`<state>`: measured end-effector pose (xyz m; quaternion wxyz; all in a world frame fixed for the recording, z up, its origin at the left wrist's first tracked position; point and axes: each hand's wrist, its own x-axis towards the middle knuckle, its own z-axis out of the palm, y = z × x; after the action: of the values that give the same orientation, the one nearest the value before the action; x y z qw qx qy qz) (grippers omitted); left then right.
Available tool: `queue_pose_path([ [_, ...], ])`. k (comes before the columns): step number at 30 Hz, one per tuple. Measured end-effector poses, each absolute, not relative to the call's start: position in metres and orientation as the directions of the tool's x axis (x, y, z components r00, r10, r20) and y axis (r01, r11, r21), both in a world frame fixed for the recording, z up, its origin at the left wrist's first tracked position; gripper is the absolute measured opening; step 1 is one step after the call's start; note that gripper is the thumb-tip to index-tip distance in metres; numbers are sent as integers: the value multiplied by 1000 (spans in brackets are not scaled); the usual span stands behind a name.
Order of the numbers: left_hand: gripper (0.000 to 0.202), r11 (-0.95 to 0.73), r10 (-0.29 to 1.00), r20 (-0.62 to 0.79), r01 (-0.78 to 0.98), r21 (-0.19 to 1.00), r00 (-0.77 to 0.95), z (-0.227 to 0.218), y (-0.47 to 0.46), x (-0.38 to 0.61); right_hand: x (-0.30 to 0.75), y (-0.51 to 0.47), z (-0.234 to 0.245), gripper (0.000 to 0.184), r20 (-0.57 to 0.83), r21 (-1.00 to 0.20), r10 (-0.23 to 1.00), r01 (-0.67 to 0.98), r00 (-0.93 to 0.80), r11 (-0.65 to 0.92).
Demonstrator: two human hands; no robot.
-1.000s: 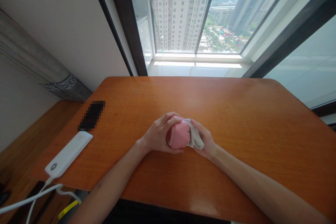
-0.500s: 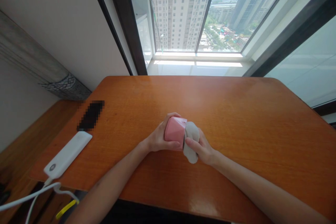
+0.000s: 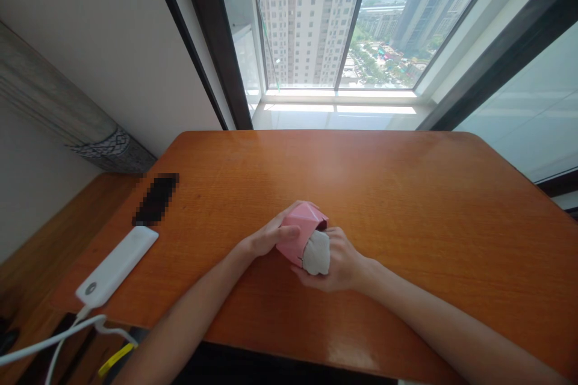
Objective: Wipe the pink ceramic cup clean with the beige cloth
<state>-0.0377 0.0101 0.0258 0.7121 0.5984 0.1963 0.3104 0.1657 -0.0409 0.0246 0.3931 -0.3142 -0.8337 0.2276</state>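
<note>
My left hand (image 3: 267, 239) is wrapped round a pink faceted container (image 3: 303, 217), its thumb lying across the near side. The container's open end faces right, and a dark gap shows at its upper edge. A soft grey-white cloth-like wad (image 3: 317, 254) sits at that opening, partly inside it. My right hand (image 3: 345, 261) closes round the wad from the right, with some fingers beneath it. How far the wad reaches inside is hidden.
Both hands are above a brown wooden table (image 3: 406, 204). To the left lie a white power bank (image 3: 118, 266) with a white cable (image 3: 54, 337) and a blurred-out dark object (image 3: 156, 198). A window (image 3: 311, 36) is beyond the far edge.
The pink container has tilted, its open end turning down towards me. My right hand has moved slightly left and round the wad, which now sits lower at the opening.
</note>
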Motion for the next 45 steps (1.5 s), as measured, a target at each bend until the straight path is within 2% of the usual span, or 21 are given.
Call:
queue_pose_path([
  [4, 96, 126, 695, 85, -237, 963, 714, 19, 7, -39, 160, -42, 22, 32, 482, -782, 821, 272, -306, 561],
  [6, 108, 118, 686, 91, -235, 965, 722, 18, 7, -40, 160, -42, 25, 30, 421, -871, 888, 189, -187, 453],
  [8, 123, 105, 679, 92, -220, 970, 728, 15, 9, -39, 161, -42, 28, 27, 300, -950, 951, 73, -75, 305],
  [11, 143, 101, 695, 72, -196, 975, 715, 10, 10, -38, 163, -40, 33, 36, 69, -993, 998, -97, -11, 68],
  [16, 156, 139, 711, 57, -219, 966, 701, 3, 12, -35, 158, -35, 42, 43, -138, -926, 987, -343, -77, -157],
  [20, 153, 141, 722, 36, -197, 970, 691, 5, 13, -35, 153, -31, 51, 39, -250, -794, 958, -536, -142, -286],
  [25, 155, 60, 743, 102, -217, 974, 662, 2, 15, -34, 155, -23, 49, 32, -405, -620, 894, -661, -192, -422],
  [29, 153, 7, 755, 110, -176, 984, 646, 0, 16, -31, 156, -18, 49, 29, -432, -551, 876, -706, -215, -445],
  [36, 135, 14, 760, 71, -124, 992, 646, 6, 10, -31, 154, -20, 48, 34, -429, -574, 883, -696, -193, -431],
  [45, 135, -87, 745, 138, -110, 990, 653, 9, 14, -32, 157, -26, 47, 50, -247, -832, 960, -479, -130, -279],
])
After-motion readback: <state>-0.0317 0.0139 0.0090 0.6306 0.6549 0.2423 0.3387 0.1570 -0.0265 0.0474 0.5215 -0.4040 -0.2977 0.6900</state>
